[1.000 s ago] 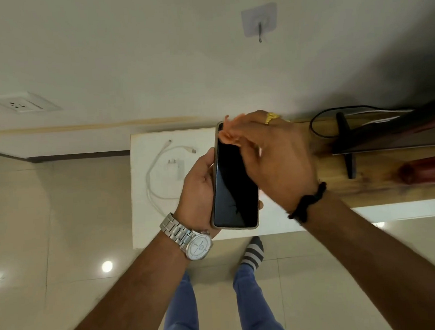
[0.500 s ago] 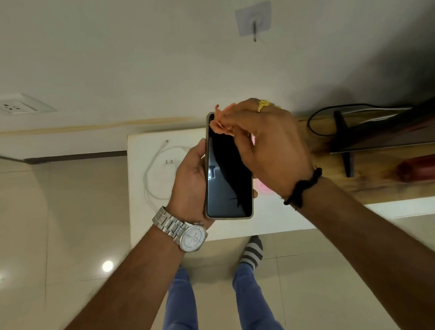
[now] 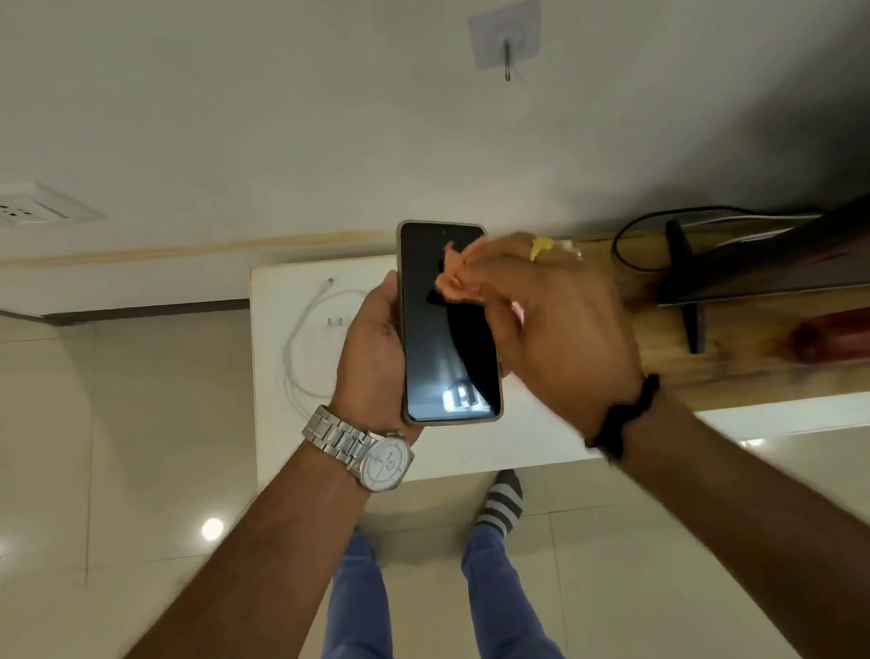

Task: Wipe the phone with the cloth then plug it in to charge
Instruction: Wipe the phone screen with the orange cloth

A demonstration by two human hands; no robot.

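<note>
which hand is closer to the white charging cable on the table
Left. The left hand, holding the phone, sits right beside the coiled white cable. The right hand, holding the cloth, is on the phone's far side from the cable.

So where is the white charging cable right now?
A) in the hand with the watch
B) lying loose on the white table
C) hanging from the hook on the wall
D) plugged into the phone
B: the white cable lies coiled on the white table beside its plug, with its free end bare, while the left hand holds only the phone.
</note>
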